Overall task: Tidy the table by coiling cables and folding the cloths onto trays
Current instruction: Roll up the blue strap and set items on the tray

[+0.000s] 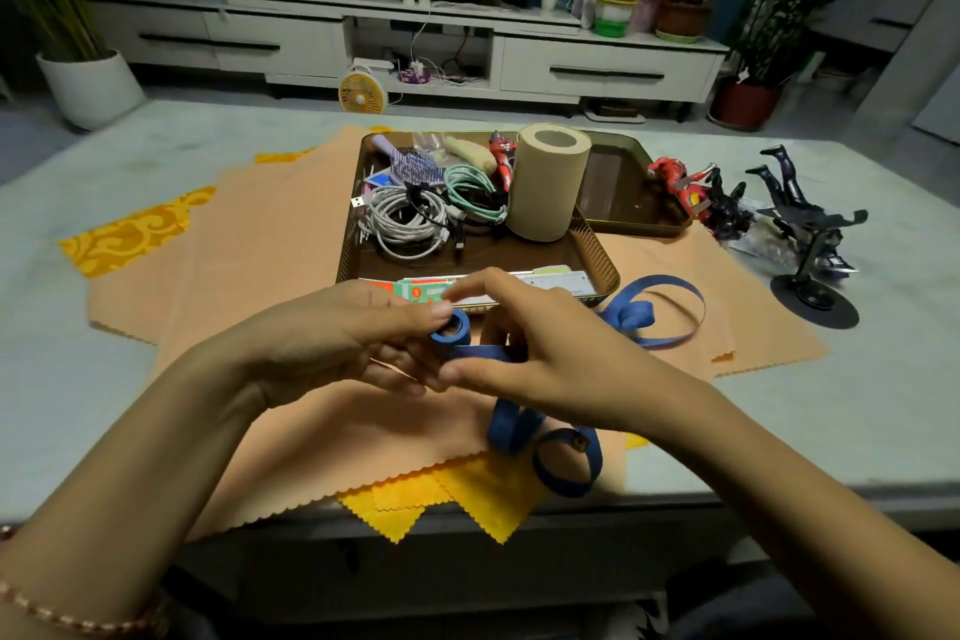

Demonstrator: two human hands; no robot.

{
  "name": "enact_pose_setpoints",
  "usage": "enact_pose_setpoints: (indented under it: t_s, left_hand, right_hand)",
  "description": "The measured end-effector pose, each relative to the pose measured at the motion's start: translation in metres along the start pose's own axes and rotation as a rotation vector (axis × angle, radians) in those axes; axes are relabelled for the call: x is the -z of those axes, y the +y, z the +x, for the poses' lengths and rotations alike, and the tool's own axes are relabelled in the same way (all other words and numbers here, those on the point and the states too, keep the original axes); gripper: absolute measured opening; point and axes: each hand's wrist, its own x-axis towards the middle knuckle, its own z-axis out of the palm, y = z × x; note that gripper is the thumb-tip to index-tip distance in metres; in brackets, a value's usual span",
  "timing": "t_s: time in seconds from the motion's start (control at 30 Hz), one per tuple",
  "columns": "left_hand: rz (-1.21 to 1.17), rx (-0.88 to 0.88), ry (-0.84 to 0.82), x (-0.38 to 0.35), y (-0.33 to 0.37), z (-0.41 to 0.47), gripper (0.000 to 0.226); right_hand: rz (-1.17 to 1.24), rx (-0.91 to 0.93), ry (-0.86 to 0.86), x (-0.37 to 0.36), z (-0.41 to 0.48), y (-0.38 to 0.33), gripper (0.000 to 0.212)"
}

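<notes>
The blue flat fabric strap is soft, light and limp. It will not hold a shape unaided, so a started coil probably springs loose unless it stays pinched. The best hold is likely on the rolled end itself, thumb and fingertip across the flat faces, with the other hand feeding the free length under slight tension.

That small coiled end sits between the two hands, raised a little above the peach scalloped-edge cloths spread on the pale surface. The left hand pinches the coil with curled fingers. The right hand is closed round the strap just beside it, forefinger reaching over the top.

From there the loose length runs two ways: one loop lies to the right of the right hand, near the corner of the dark wire tray, and another curls below that hand's wrist toward the near edge. A white coiled cable and a green coiled cable already lie in the tray.
</notes>
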Motion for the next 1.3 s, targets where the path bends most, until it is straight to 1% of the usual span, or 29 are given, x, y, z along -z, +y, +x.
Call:
enact_pose_setpoints:
  t_s: [0.03,0.07,0.13,0.27,0.33,0.4,0.43,0.5,0.57,0.63,0.7,0.77,0.83,0.9,0.93,0.97,1.07,1.1,1.2,1.3]
  left_hand:
    - [0.038,0.002,-0.011,0.002,0.002,-0.002,0.066]
    - [0.085,0.006,-0.027,0.004,0.003,-0.004,0.066]
    - [0.153,0.010,-0.052,0.004,0.005,-0.006,0.064]
    - [0.069,-0.027,0.018,0.000,0.001,-0.002,0.071]
    - [0.035,-0.054,0.037,-0.005,-0.001,0.001,0.065]
    - [0.024,-0.058,0.042,-0.008,-0.001,0.002,0.052]
    - [0.043,-0.053,0.043,-0.009,0.000,0.002,0.047]
    - [0.119,-0.042,0.010,-0.006,0.003,-0.003,0.042]
    - [0.199,-0.022,-0.060,-0.001,0.007,-0.008,0.045]
    - [0.243,-0.002,-0.096,0.002,0.008,-0.011,0.054]
    - [0.211,-0.011,-0.076,0.003,0.009,-0.011,0.059]
    - [0.096,-0.036,-0.010,0.001,0.008,-0.007,0.059]
    - [-0.011,-0.051,0.045,-0.005,0.004,-0.004,0.052]
    - [-0.051,-0.050,0.063,-0.009,0.003,-0.002,0.047]
    - [-0.044,-0.046,0.069,-0.009,0.003,-0.001,0.045]
    - [-0.026,-0.039,0.072,-0.008,0.003,-0.002,0.042]
    - [0.017,-0.019,0.040,0.000,0.005,-0.005,0.036]
    - [0.029,-0.017,0.015,0.002,0.006,-0.006,0.039]
    - [0.064,-0.012,-0.038,0.003,0.008,-0.006,0.061]
    - [0.088,-0.015,-0.059,0.007,0.011,-0.007,0.063]
  right_hand:
    - [0.038,0.026,-0.032,0.003,0.000,0.001,0.043]
    - [0.038,0.056,-0.042,0.004,0.001,0.001,0.040]
    - [0.014,0.073,-0.012,0.002,0.002,-0.002,0.030]
    - [-0.037,0.025,0.132,-0.007,0.001,-0.003,0.026]
    - [-0.122,0.020,0.225,-0.010,0.000,-0.003,0.027]
    - [-0.189,0.023,0.260,-0.011,0.000,-0.003,0.028]
    - [-0.182,0.020,0.241,-0.009,0.000,-0.002,0.028]
    - [-0.058,0.018,0.123,-0.005,0.001,-0.003,0.031]
    - [0.077,0.045,-0.012,0.001,0.002,-0.003,0.039]
    - [0.107,0.076,-0.062,0.002,0.003,-0.005,0.034]
    - [0.097,0.079,0.004,0.001,0.003,-0.005,0.027]
    - [0.066,0.054,0.095,-0.002,0.002,-0.005,0.027]
    - [-0.061,0.045,0.170,-0.006,0.003,-0.005,0.032]
    - [-0.203,0.052,0.211,-0.007,0.003,-0.005,0.036]
    - [-0.214,0.051,0.203,-0.006,0.003,-0.006,0.036]
    - [-0.166,0.047,0.174,-0.005,0.003,-0.006,0.035]
    - [0.104,0.037,0.005,0.004,0.004,-0.005,0.046]
    - [0.137,0.048,-0.030,0.007,0.005,-0.005,0.046]
    - [0.224,0.049,-0.114,0.012,0.006,-0.007,0.041]
    - [0.280,0.048,-0.169,0.013,0.006,-0.007,0.035]
